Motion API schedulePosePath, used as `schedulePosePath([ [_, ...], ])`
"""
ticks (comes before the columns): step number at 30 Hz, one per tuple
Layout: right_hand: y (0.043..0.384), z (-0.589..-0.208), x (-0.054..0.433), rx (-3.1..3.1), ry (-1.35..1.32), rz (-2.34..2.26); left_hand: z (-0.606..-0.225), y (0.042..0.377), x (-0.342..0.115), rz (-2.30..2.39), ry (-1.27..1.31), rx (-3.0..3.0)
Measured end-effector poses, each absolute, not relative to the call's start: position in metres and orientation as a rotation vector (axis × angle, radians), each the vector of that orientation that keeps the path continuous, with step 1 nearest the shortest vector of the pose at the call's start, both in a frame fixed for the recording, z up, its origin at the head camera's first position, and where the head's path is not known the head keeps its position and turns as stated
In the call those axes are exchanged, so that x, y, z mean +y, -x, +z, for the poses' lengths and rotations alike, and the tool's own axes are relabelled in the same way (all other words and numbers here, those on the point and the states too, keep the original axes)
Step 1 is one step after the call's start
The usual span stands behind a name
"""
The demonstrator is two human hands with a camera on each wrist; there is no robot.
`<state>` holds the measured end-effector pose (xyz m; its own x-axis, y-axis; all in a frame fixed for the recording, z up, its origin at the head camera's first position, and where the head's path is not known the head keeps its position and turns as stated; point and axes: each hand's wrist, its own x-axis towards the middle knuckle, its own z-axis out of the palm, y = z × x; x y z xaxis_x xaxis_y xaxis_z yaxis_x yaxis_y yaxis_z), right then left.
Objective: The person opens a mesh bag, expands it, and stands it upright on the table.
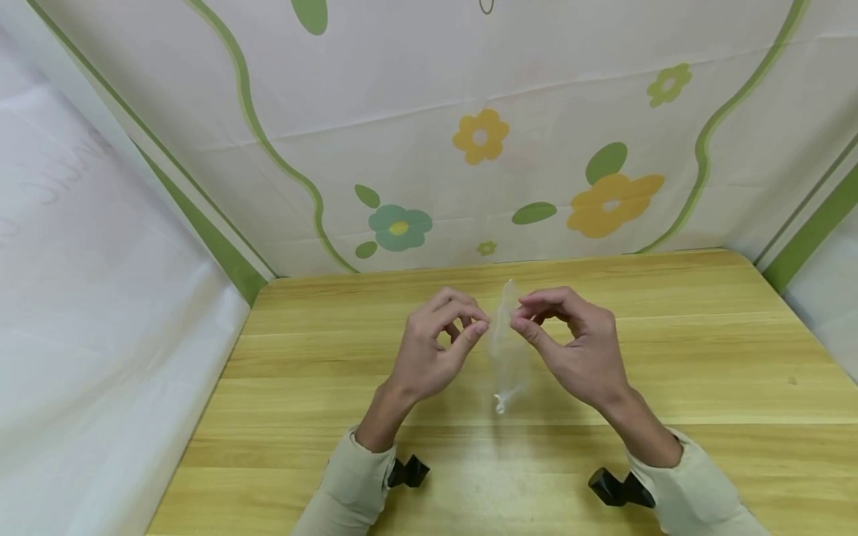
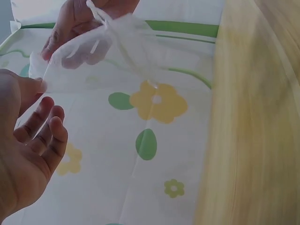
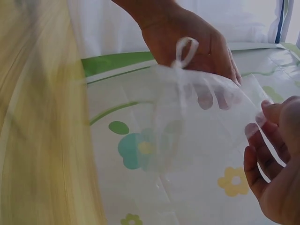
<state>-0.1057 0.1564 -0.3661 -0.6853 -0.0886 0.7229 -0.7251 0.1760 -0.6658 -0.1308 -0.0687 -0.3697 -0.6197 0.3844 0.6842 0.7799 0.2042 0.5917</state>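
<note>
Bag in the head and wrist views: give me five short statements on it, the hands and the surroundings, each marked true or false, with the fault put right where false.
1. The left hand pinches the bag. True.
2. Only one hand touches the bag. False: the right hand pinches it too.
3. A flowered backdrop stands behind the table. True.
4. The bag lies flat on the table. False: both hands hold it up.
5. The bag is see-through. True.
</note>
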Motion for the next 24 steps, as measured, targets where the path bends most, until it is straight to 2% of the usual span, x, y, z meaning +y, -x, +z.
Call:
schedulePosePath([
  [9, 0.1033, -0.3596, 0.1606, -1.996, -0.626, 1.606, -0.3624, 0.132, -0.0746, -1.319, 1.179, -2.11],
  [24, 0.0974, -0.3569, 0.1662, -2.297, -0.612, 1.591, -0.3626, 0.1324, -0.0766, -1.241, 1.236, -2.162],
])
